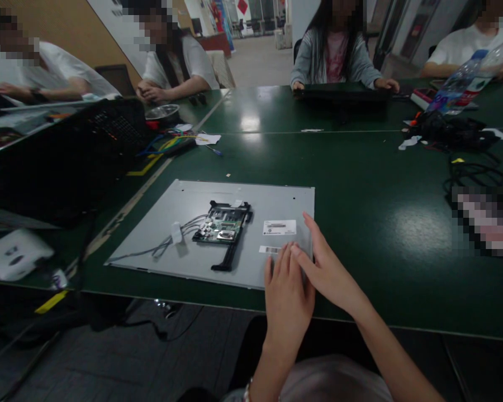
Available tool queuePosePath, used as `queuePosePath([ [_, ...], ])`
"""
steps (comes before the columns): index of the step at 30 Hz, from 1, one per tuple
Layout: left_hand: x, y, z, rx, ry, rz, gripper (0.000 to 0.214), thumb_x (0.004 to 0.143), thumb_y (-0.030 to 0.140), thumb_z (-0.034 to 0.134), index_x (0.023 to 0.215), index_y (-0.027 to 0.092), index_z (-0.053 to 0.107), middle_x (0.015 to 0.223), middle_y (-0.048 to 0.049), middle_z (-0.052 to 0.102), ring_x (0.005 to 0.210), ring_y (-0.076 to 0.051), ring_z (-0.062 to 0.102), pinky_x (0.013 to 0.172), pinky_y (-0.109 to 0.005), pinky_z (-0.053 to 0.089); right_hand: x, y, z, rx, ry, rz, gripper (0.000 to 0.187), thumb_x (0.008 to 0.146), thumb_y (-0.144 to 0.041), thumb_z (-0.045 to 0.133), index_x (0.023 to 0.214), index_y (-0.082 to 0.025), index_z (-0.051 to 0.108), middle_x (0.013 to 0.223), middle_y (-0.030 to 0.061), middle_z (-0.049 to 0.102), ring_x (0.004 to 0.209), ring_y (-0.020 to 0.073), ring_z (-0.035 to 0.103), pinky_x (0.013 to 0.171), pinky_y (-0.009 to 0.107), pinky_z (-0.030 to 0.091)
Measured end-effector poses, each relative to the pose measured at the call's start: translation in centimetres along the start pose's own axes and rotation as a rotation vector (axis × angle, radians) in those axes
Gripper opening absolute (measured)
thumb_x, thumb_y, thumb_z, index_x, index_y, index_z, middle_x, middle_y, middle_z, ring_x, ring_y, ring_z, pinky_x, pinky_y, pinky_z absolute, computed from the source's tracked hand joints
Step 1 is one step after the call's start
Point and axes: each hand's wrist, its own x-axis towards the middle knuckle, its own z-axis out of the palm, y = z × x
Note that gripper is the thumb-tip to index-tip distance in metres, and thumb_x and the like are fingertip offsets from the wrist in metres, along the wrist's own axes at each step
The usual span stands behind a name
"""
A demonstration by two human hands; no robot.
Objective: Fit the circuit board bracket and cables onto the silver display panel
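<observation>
A flat grey metal panel (146, 245), looking like the back of a display, lies on the green table. A green circuit board (222, 228) in a black bracket (225, 258) sits near its middle, with grey cables (163, 245) running left. Two white labels, one of them a printed label (280, 227), are stuck on its right part. My left hand (288, 296) rests flat over the panel's near right corner, fingers stretched out. Alongside the right edge is my right hand (329, 273), fingers extended, its thumb touching the left hand. Neither hand visibly holds anything.
A large black case (58, 162) stands on the left, with a white box-shaped device (17, 254) before it. Coloured wires (167, 144) lie behind the panel. Black cables (444, 131) and plastic bottles (456, 84) are at right. Several people sit across the table.
</observation>
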Motion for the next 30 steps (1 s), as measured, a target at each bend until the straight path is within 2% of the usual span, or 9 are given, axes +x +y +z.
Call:
queuePosePath([
  [6,0.2,-0.1,0.4,0.043,0.049,-0.046,0.048,0.091,0.012,0.043,0.138,0.009,0.049,0.141,-0.0186,0.054,0.134,-0.028,0.049,0.114,-0.049,0.033,-0.3,0.2,0.0,-0.043,-0.039,-0.018,0.072,0.096,-0.045,0.044,0.156,-0.025,0.011,0.163,0.0119,0.020,0.153,0.0257,0.010,0.122,0.052,0.016],
  [15,0.4,0.4,-0.2,0.080,-0.040,-0.082,0.054,0.091,0.019,0.046,0.144,0.011,0.046,0.145,-0.0189,0.050,0.140,-0.031,0.041,0.114,-0.055,0.026,-0.4,0.0,0.6,-0.067,-0.064,-0.032,0.072,0.095,-0.043,0.046,0.156,-0.022,0.014,0.164,0.0107,0.019,0.153,0.0257,0.003,0.123,0.051,0.011],
  [24,0.7,0.6,-0.2,0.039,-0.036,-0.153,0.050,0.093,0.020,0.043,0.143,0.013,0.048,0.144,-0.0181,0.051,0.139,-0.030,0.042,0.115,-0.054,0.026,-0.7,0.9,0.5,-0.116,-0.077,-0.080,0.069,0.097,-0.044,0.044,0.156,-0.022,0.016,0.164,0.0110,0.018,0.153,0.0250,0.004,0.123,0.052,0.012],
  [30,0.9,1.1,-0.2,0.018,-0.021,-0.224,0.051,0.094,0.020,0.040,0.144,0.010,0.045,0.144,-0.0174,0.051,0.139,-0.028,0.042,0.117,-0.052,0.024,-1.6,1.4,0.1,-0.184,-0.080,-0.112,0.063,0.098,-0.044,0.042,0.154,-0.017,0.027,0.163,0.0127,0.023,0.152,0.0242,0.012,0.123,0.050,0.019],
])
